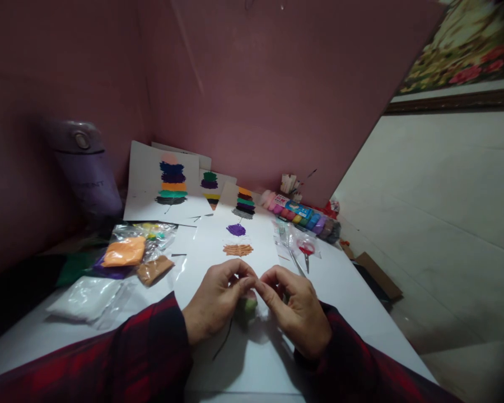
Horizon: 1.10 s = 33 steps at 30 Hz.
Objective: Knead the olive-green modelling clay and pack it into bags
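Note:
My left hand [212, 299] and my right hand [300, 310] meet over the white table, thumbs and forefingers pinched close together. Whatever lies between the fingertips is too small or too covered to name. Just beneath them shows a blurred green lump [247, 309], with something clear like plastic beside it; I cannot tell whether a hand holds it. Beyond the fingers, a white sheet [210, 238] bears a purple patch [236, 230] and a ridged orange-brown patch [237, 250], which look like modelling clay.
On the left are an orange clay pack [124, 252], a brown pack [154, 270], a white pack [86, 298] and a purple bottle [86, 173]. Sheets with coloured bands [145, 179] lean at the back. Right: red-handled scissors [306, 249], a fork [286, 238], a multicoloured clay pack [300, 215].

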Each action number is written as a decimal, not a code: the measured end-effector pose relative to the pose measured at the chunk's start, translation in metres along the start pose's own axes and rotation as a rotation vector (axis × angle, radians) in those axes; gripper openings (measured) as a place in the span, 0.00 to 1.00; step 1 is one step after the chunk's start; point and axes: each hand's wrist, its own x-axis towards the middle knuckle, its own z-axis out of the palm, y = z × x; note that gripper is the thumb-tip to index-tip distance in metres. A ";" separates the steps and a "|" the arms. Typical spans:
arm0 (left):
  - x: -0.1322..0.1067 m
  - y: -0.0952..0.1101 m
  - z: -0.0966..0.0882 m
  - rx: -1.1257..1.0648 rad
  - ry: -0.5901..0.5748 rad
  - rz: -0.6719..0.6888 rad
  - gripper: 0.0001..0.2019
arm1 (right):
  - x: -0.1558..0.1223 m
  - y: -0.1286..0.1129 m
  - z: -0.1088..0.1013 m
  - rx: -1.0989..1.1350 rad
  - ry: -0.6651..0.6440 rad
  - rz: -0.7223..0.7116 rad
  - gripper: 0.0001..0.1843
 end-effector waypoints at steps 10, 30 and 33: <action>-0.002 0.001 0.001 0.017 -0.001 0.003 0.10 | 0.000 -0.002 -0.001 0.026 0.014 -0.032 0.15; -0.005 0.006 0.002 0.105 -0.039 0.030 0.10 | -0.002 -0.004 -0.003 0.017 0.005 -0.074 0.15; -0.004 0.005 0.002 0.105 -0.043 0.043 0.11 | -0.003 -0.004 -0.003 0.006 0.014 -0.084 0.15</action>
